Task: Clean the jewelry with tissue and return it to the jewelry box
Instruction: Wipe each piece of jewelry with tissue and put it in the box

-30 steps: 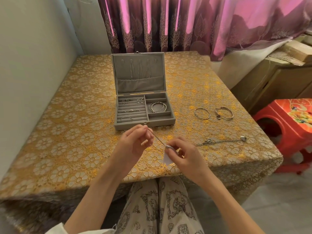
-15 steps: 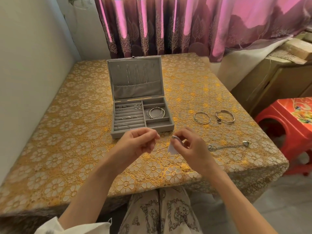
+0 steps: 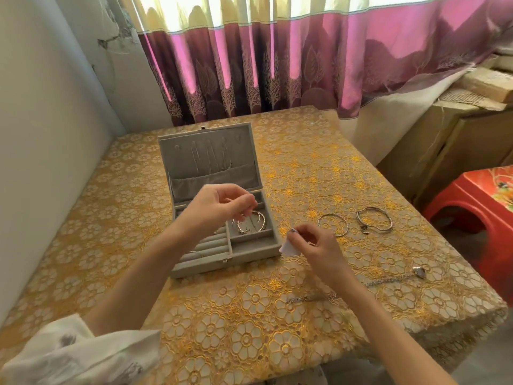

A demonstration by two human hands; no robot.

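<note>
Right hand fingers pinch tissue; left hand fingers curled (contents unclear) over jewelry box.

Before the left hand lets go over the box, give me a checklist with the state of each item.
1. Box lid open: ok.
2. Left hand over the box, fingers pinched together: ok; what it pinches is too fine to see: cannot tell.
3. Bracelet compartment under that hand already holds bangles; room for more: cannot tell.
4. Right hand holds the tissue, ready for the next piece: ok.
5. All jewelry back in the box: not ok; two bangles and chains lie on the tablecloth.
6. Right hand clear of the box: ok.
</note>
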